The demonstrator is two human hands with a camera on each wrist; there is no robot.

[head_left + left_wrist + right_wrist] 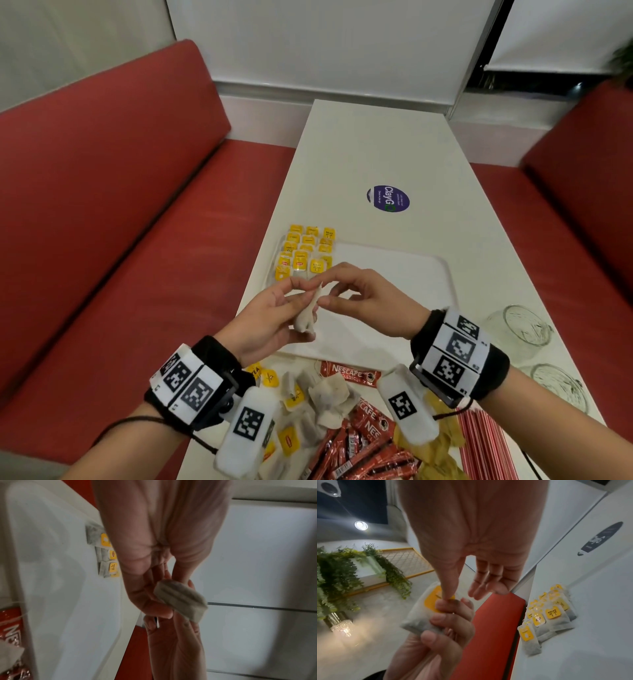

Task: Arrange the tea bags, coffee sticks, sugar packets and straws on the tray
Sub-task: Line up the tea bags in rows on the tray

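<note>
Tea bag (308,313): pale grey-white paper sachet, soft and a little crumpled, with a yellow tag (431,599) on the face the right wrist view shows. It is in the air over the near left part of the tray (411,274), not touching it.

Left hand (270,318): palm up, fingers curled round the bag's lower half, gripping it. In the right wrist view three fingertips (436,619) lie across the paper.

Right hand (370,301): thumb tip pressed to the bag's upper edge, beside my left fingertips; the other fingers are spread and loosely bent, clear of the bag. Whether a finger opposes the thumb to pinch I cannot tell.

Orientation: long axis runs from near to far, upper end tilted away from me toward the rows (306,253) of bags at the tray's far left corner. Thin edge faces the head camera.

Loose bags (325,394) and coffee sticks (356,442) lie on the table near me.
</note>
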